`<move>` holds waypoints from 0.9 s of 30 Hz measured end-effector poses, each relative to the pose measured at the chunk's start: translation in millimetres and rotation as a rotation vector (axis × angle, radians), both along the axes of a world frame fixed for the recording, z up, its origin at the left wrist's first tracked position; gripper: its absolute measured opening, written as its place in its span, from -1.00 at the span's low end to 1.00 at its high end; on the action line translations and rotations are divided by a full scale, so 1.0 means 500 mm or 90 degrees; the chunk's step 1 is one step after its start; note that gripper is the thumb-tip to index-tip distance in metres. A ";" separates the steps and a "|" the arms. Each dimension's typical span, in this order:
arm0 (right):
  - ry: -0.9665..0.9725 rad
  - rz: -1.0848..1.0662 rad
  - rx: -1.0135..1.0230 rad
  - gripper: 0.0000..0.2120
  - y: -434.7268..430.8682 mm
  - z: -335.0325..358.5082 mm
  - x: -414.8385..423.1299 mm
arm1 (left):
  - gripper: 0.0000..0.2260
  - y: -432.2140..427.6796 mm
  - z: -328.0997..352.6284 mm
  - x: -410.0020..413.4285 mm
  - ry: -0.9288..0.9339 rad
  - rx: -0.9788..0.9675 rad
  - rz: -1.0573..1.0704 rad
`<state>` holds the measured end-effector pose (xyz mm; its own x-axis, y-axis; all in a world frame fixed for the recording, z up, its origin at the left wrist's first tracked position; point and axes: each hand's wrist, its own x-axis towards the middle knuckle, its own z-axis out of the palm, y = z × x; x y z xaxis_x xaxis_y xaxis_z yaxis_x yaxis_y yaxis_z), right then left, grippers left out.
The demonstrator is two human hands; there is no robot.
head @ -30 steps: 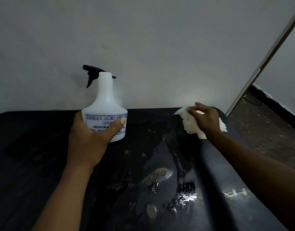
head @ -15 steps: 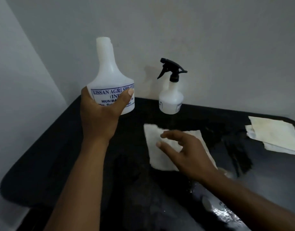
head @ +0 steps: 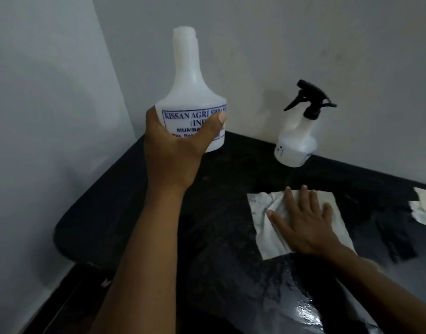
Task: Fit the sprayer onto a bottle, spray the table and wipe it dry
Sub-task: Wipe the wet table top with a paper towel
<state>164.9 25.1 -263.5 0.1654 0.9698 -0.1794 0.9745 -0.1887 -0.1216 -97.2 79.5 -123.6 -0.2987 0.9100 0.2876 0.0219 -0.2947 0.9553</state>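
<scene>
My left hand (head: 175, 150) grips a large white bottle (head: 190, 92) with blue lettering and an uncapped neck, held upright above the far left of the black table (head: 106, 213). A smaller white bottle (head: 295, 148) with a black trigger sprayer (head: 309, 102) fitted on it stands at the back by the wall. My right hand (head: 303, 220) lies flat, fingers spread, on a white tissue (head: 262, 213) spread on the table. The tissue shows damp grey patches.
More white tissues (head: 424, 206) lie at the right edge of the view. The tabletop near me is wet and shiny (head: 306, 309). Grey walls (head: 50, 116) close the table in at the left and the back, meeting in a corner.
My right hand has come down flat onto the tissue, which it hovered over half a second ago. The view has closed in; the large bottle stays raised in my left hand.
</scene>
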 end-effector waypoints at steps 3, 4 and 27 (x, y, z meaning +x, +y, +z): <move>-0.003 0.022 0.001 -0.06 0.057 0.001 -0.043 | -0.50 0.010 0.004 -0.020 -0.050 -0.002 0.012; -0.002 0.032 0.004 -0.06 0.081 0.003 -0.063 | -0.51 0.010 0.005 -0.024 -0.060 -0.001 0.013; 0.070 0.302 0.081 -0.26 0.227 0.015 -0.292 | -0.37 -0.005 0.007 -0.043 -0.076 0.033 0.016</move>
<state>19.1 138.4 -256.1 -0.3129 0.9486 -0.0471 0.9291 0.2955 -0.2223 -118.9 77.2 -120.3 -0.3567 0.8863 0.2954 -0.0831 -0.3451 0.9349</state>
